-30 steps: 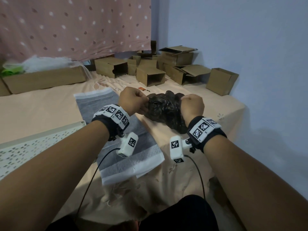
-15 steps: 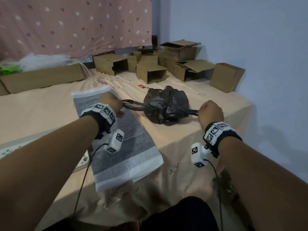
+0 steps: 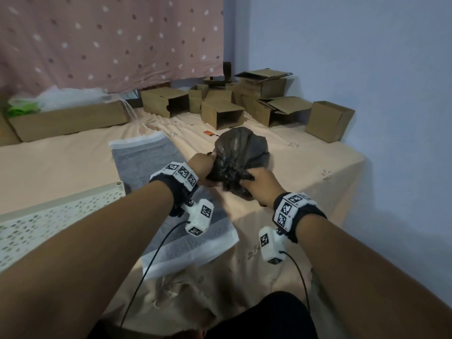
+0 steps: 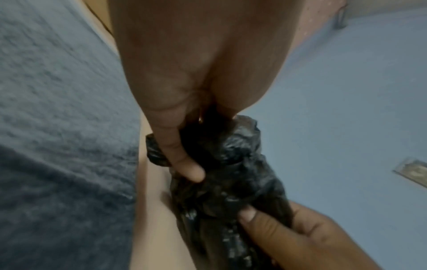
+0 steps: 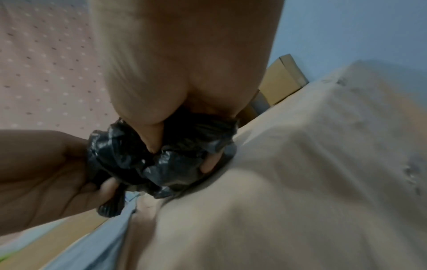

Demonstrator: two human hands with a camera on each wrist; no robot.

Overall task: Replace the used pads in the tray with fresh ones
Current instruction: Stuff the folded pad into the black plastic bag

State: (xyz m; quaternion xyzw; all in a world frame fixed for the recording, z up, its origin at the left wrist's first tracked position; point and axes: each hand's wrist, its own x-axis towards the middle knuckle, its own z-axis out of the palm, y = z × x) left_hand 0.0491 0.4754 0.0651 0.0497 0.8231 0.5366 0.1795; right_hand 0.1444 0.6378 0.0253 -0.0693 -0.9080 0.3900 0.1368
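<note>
Black plastic bag (image 3: 241,152), crumpled and bunched, sits on the peach cloth-covered surface (image 3: 305,172) near its right-hand edge. Both hands are closed on its gathered neck: the left hand (image 3: 201,165) grips the plastic from the left, fingers curled round a twisted fold, and the right hand (image 3: 260,183) grips it from the near right, thumb pressed into the folds. The wrist views confirm both holds; the bag's contents cannot be seen.

Just left of the bag, a grey pad (image 3: 146,165) with white borders lies flat on the cloth, its near end reaching the front edge. The left forearm and its wrist camera cross above the pad's middle and hide part of it. A white perforated tray (image 3: 49,216) lies at the left of the pad, its corner close to the pad's edge; the head view shows only its upper face, and whether a pad lies in it cannot be told.

Behind the bag, a cluster of brown cardboard boxes (image 3: 220,113), several open, stands along the far side, with one more box (image 3: 329,121) apart at the right by the blue wall (image 3: 367,57). A long cardboard box (image 3: 68,119) lies at far left below a pink dotted curtain (image 3: 110,40).
</note>
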